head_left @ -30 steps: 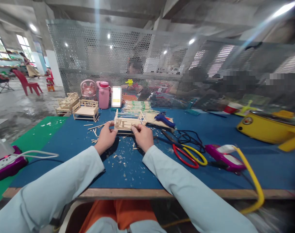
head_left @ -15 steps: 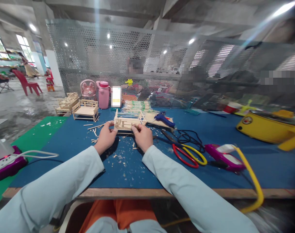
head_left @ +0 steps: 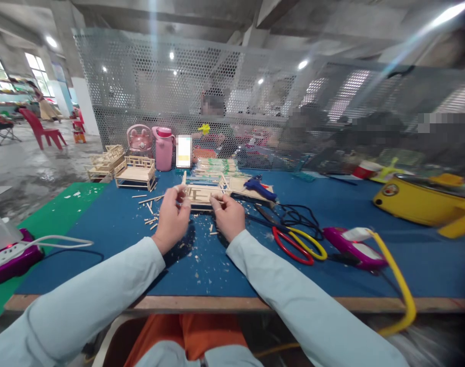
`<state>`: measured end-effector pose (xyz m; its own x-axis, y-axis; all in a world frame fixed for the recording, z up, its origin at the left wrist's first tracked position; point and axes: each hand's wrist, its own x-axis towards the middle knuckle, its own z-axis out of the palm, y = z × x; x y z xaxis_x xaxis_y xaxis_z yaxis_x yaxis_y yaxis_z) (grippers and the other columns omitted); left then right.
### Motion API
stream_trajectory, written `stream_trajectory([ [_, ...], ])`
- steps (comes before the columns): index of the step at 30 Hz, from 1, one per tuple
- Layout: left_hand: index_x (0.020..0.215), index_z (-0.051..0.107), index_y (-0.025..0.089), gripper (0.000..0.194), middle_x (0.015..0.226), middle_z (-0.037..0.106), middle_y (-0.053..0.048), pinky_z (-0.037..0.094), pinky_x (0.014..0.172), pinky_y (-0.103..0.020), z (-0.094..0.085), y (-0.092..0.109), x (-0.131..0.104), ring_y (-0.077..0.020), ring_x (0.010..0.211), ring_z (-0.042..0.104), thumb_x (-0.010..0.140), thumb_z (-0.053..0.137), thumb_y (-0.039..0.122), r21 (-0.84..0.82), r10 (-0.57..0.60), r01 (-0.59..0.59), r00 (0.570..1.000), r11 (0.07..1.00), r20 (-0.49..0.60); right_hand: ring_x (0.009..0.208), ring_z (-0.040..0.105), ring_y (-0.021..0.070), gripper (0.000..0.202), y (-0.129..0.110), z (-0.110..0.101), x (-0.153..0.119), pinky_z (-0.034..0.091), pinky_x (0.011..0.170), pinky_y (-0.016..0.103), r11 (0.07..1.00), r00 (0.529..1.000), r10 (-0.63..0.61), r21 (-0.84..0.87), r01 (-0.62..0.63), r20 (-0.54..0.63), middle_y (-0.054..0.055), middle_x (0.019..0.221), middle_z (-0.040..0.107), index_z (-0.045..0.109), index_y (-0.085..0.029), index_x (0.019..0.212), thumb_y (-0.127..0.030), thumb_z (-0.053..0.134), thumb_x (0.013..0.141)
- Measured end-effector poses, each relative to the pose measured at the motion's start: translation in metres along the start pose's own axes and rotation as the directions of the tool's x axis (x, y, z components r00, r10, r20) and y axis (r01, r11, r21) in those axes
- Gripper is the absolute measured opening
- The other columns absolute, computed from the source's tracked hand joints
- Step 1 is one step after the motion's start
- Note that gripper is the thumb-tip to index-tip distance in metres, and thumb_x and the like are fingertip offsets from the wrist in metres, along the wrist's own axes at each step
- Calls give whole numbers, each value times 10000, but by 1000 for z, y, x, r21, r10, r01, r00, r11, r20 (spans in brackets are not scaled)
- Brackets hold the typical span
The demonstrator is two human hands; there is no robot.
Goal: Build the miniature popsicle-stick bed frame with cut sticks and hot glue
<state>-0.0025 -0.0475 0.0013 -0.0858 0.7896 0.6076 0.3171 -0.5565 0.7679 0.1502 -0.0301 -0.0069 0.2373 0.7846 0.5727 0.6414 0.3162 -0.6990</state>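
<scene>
A miniature bench (head_left: 200, 195) of pale wooden sticks stands on the blue tabletop in front of me, between my hands. My left hand (head_left: 171, 219) is closed at its left end, fingertips pinched near the corner post and hiding part of it. At the right front, my right hand (head_left: 229, 215) pinches the frame between thumb and fingers. Short loose sticks (head_left: 151, 222) lie beside my left hand. Just beyond my right hand, a blue glue gun (head_left: 260, 187) rests on a pale board. Pliers (head_left: 299, 244) with one red and one yellow handle lie to the right.
Finished-looking stick benches (head_left: 135, 172) stand at back left, by a pink thermos (head_left: 164, 149) and a phone (head_left: 184, 151). Bundled sticks (head_left: 216, 166) lie behind. Right are a purple power strip (head_left: 354, 248) and a yellow electric pot (head_left: 415, 199). A perforated metal screen (head_left: 140, 76) borders the table.
My left hand has shifted right and slightly up, its fingers more bunched over the bench's left end. My right hand has moved slightly right along the frame.
</scene>
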Motion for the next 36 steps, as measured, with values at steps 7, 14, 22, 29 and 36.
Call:
stream_trajectory([
  [7, 1096, 561, 163, 307, 993, 614, -73, 445, 790, -268, 13, 0, -12, -161, 877, 563, 811, 504, 260, -201, -127, 182, 958, 963, 255, 659, 604, 166, 242, -6, 0, -2, 466, 674, 280, 984, 993, 4, 175, -25, 121, 47, 753, 697, 667, -164, 783, -364, 546, 721],
  [14, 919, 655, 140, 244, 842, 665, -38, 471, 654, -228, 13, -6, -7, -136, 745, 584, 753, 579, 300, -366, -282, 412, 890, 834, 359, 690, 586, 162, 198, -14, -3, -9, 454, 664, 275, 970, 939, -234, 127, 207, 254, 45, 727, 666, 667, -171, 720, -310, 533, 761],
  [22, 804, 589, 126, 206, 678, 586, -5, 434, 551, -190, 10, 1, 1, -66, 578, 535, 712, 645, 301, -503, -511, 627, 778, 595, 365, 689, 580, 150, 242, -8, -10, -3, 450, 682, 268, 976, 921, -216, 110, 190, 324, 17, 727, 647, 622, -186, 771, -154, 387, 724],
  [29, 745, 566, 127, 142, 664, 560, 9, 423, 562, -181, 15, -2, -3, -52, 576, 530, 705, 649, 234, -474, -471, 629, 777, 616, 419, 458, 513, 84, 229, -5, -13, 3, 429, 526, 230, 976, 979, -24, 219, -21, 205, 17, 781, 652, 576, -177, 881, -256, 398, 761],
  [36, 742, 538, 145, 79, 663, 541, 14, 434, 566, -189, 12, 1, -4, -65, 595, 521, 731, 591, 203, -422, -478, 629, 774, 652, 416, 460, 521, 104, 221, -10, -31, 4, 412, 492, 236, 981, 980, -14, 194, -25, 199, 18, 699, 642, 578, -170, 848, -319, 443, 757],
])
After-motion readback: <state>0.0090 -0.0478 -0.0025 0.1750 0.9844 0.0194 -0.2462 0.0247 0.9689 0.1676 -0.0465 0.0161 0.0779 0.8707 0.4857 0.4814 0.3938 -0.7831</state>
